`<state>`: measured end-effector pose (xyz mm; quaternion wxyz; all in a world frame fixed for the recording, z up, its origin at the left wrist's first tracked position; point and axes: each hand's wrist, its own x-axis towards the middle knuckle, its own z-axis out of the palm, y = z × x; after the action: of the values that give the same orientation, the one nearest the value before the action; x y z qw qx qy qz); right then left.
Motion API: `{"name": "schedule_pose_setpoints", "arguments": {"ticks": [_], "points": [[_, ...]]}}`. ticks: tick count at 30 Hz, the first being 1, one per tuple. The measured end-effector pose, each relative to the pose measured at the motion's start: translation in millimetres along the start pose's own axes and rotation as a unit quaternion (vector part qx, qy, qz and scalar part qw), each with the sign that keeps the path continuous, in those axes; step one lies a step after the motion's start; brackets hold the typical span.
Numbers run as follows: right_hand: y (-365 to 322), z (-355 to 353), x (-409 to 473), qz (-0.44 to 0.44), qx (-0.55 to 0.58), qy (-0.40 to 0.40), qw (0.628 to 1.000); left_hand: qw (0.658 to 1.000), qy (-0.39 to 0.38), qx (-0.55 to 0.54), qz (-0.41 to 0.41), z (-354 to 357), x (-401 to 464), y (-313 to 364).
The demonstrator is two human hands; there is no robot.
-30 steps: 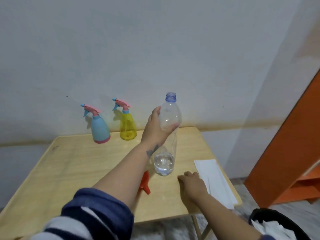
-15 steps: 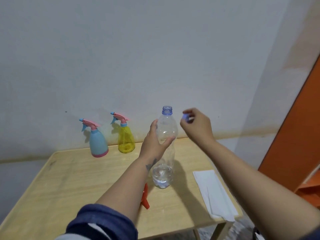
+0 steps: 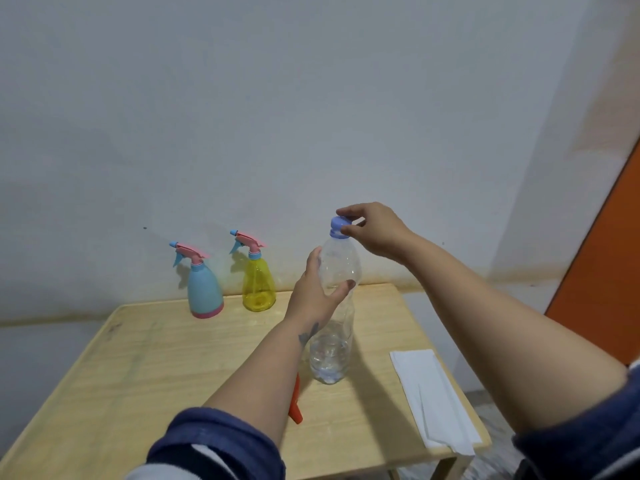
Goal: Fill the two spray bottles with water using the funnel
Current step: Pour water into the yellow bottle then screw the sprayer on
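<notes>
While left hand (image 3: 317,292) grips upright water bottle (image 3: 334,317), right hand (image 3: 375,233) pinches cap (image 3: 340,225) on its neck

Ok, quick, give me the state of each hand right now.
Left hand: closed around the bottle, holding it upright on the table.
Right hand: pinching the cap on the bottle's neck.

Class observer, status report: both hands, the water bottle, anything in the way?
Left hand grips water bottle. Right hand pinches cap on its neck. Both spray bottles closed, nothing obstructing.
</notes>
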<state>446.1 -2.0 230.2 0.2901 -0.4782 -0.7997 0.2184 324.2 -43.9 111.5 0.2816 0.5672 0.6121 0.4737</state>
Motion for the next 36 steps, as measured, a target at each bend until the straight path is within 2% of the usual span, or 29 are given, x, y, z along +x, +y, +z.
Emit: {"name": "schedule_pose_setpoints", "arguments": {"ticks": [7, 10, 13, 15, 18, 20, 23, 25, 28, 33, 36], "points": [[-17.1, -26.7, 13.2, -0.025, -0.147, -0.15, 0.977, 1.0, -0.003, 0.006, 0.002, 0.3, -0.9, 1.7], [-22.7, -32.2, 16.2, -0.023, -0.195, -0.17, 0.966, 1.0, -0.007, 0.004, 0.002, 0.7, -0.4, 1.6], [-22.5, -29.2, 15.9, -0.019, -0.229, -0.123, 0.966, 1.0, -0.002, 0.0, 0.0, 0.3, -1.8, 0.2], [-17.7, -23.6, 14.1, -0.003, -0.193, -0.089, 0.977, 1.0, 0.004, -0.002, 0.0, -0.4, -2.8, -0.7], [-4.5, -7.3, 10.6, 0.015, -0.058, -0.044, 0.997, 1.0, 0.012, -0.014, -0.002, -1.9, -3.7, 1.1], [4.1, 6.0, 6.1, 0.027, 0.059, -0.022, 0.998, 1.0, 0.011, -0.016, -0.002, -2.2, -3.7, 2.5], [12.1, 19.0, -2.5, 0.048, 0.223, -0.04, 0.973, 1.0, 0.009, -0.023, 0.0, -3.1, -4.5, 3.0], [14.7, 21.3, -6.0, 0.051, 0.279, -0.046, 0.958, 0.999, 0.008, -0.033, -0.003, -3.4, -4.9, 1.9], [14.6, 27.7, -4.9, 0.049, 0.275, 0.026, 0.96, 0.999, 0.026, -0.017, -0.006, 0.2, -6.5, 4.6], [2.8, 45.5, -6.7, 0.098, 0.194, 0.191, 0.957, 0.991, 0.116, 0.07, -0.018, 17.0, -18.5, 20.3], [-2.1, 49.3, -5.0, 0.121, 0.172, 0.209, 0.955, 0.986, 0.145, 0.075, -0.02, 22.7, -22.3, 23.8]]}}
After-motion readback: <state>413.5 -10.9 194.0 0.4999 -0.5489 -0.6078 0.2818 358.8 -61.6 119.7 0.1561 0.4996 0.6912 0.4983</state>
